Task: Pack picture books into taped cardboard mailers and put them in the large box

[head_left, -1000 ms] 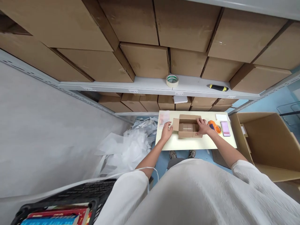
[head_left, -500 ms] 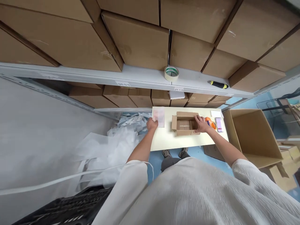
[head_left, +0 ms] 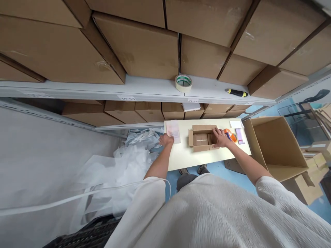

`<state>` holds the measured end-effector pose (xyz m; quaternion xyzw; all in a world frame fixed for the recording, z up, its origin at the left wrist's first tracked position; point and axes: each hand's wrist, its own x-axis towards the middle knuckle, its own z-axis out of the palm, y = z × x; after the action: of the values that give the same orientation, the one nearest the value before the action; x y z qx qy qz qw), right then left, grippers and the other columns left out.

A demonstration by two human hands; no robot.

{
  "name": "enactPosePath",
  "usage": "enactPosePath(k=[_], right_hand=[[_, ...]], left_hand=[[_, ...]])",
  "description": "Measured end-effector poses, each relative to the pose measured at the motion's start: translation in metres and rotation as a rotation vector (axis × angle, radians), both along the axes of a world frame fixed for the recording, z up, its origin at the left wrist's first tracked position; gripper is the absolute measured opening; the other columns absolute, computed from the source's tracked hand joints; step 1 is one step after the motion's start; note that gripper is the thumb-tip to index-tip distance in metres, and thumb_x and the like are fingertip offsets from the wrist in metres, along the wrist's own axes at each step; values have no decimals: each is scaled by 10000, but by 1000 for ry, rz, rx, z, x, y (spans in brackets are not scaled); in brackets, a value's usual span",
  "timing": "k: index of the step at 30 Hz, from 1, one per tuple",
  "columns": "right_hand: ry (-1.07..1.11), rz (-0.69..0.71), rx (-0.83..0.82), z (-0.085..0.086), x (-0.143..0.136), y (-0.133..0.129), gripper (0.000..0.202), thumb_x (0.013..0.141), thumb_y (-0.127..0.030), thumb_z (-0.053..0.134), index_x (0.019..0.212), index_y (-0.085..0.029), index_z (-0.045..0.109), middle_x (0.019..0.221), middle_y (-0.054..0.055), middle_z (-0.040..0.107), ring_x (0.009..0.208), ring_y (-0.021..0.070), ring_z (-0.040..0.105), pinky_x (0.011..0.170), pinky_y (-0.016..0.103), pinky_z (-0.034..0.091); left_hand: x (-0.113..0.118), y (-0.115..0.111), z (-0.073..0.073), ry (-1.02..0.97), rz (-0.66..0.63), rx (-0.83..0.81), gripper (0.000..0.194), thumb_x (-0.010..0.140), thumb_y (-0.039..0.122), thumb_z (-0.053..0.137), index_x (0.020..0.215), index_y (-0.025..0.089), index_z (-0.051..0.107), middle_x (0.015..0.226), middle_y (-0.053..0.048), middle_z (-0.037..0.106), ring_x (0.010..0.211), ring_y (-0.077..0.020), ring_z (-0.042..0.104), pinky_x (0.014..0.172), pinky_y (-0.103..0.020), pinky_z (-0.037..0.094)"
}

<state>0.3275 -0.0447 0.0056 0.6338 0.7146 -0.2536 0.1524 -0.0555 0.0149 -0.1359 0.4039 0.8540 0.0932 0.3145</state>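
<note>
My left hand (head_left: 167,140) is at the left edge of the table, beside a pale pink translucent sheet or bag (head_left: 172,131) lying flat. Its fingers look spread past the table edge, and the thumb side overlaps the lower corner of the sheet. An open, hollow cardboard box (head_left: 203,148) lies in the middle of the table, with flaps folded outward. My right hand (head_left: 220,138) grips its right end, fingers over the rim. Right of that hand are an orange tape dispenser (head_left: 230,135) and a purple-and-white packet (head_left: 240,136).
Above the table (head_left: 181,159), a shelf (head_left: 152,86) carries stacked cartons, a tape roll (head_left: 183,83) and a yellow-black cutter (head_left: 236,92). Crumpled white plastic (head_left: 129,165) lies left. A large open carton (head_left: 281,148) stands right. A white cable (head_left: 77,198) crosses the lower left.
My left hand has shifted slightly left and down, with its fingers spreading away from the pink sheet. The right hand stays on the box. The camera view has tilted a little.
</note>
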Motion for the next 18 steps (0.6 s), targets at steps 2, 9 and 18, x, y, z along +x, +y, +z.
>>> enactPosePath(k=[2, 9, 18], right_hand=[[1, 3, 4, -1, 1, 0, 1476, 707, -613, 933, 1751, -413, -89, 1846, 141, -8, 1633, 515, 97, 1201, 737, 324], [0, 10, -2, -2, 2, 1, 1454, 713, -584, 926, 1759, -386, -65, 1843, 148, 23, 1639, 489, 95, 1208, 716, 332], [69, 15, 36, -11, 6, -1, 1427, 679, -590, 928, 1758, -403, 13, 1839, 135, 37, 1635, 490, 118, 1239, 711, 284]], left_hand=[[3, -1, 0, -28, 23, 0, 350, 864, 323, 766, 1173, 221, 635, 1349, -212, 664, 1341, -434, 592, 1094, -578, 444], [1, -2, 9, -188, 15, 6, 349, 839, 259, 749, 1156, 251, 601, 1119, -130, 752, 1200, -377, 698, 1062, -530, 489], [-14, -5, 85, -353, -35, 424, 404, 893, 209, 682, 1278, 216, 561, 1192, -77, 760, 1125, -231, 734, 986, -342, 578]])
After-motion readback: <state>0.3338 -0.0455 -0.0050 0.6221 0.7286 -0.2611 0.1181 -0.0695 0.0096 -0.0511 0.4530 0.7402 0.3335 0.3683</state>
